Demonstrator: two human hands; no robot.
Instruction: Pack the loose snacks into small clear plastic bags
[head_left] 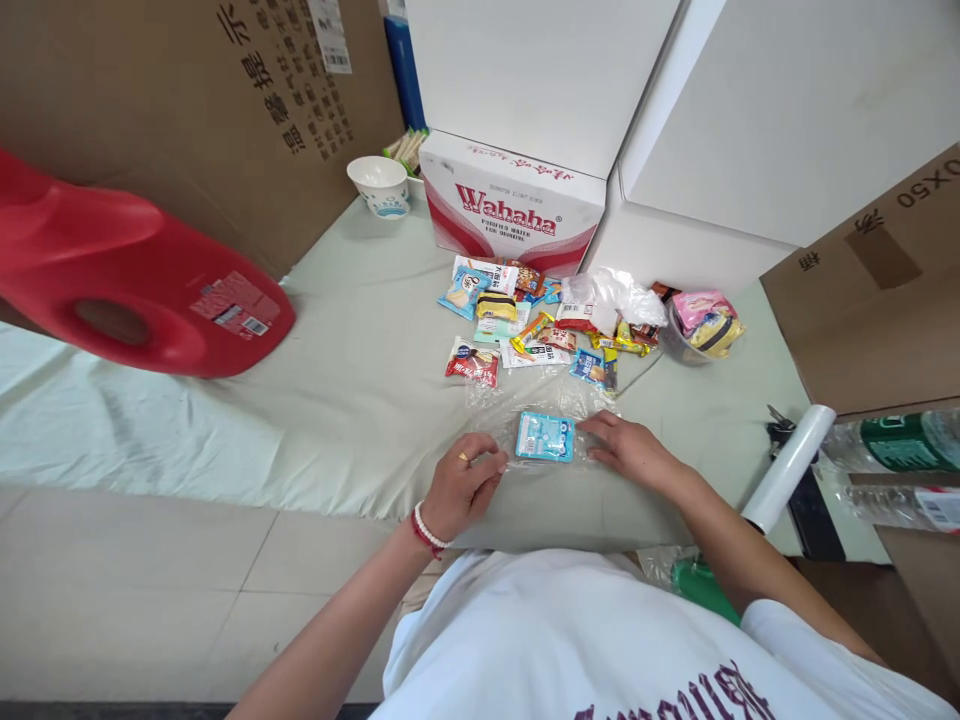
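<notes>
A small light-blue packet (pixel 545 437) lies on a sheet of clear plastic film (pixel 525 405) spread over the pale green cloth (pixel 360 400). My left hand (pixel 459 487) rests on the film just left of the packet, fingers curled and pinching the film's edge. It wears a ring and a red and white bead bracelet. My right hand (pixel 628 448) lies flat on the film right of the packet, fingertips touching the packet's edge.
Several snack packets (pixel 525 320) are piled beyond the film, in front of a Wahaha box (pixel 510 205). A red jug (pixel 127 280) lies at left, a paper cup (pixel 380 185) behind. A film roll (pixel 791 465), bottles (pixel 892 440) and cardboard boxes (pixel 877 300) stand at right.
</notes>
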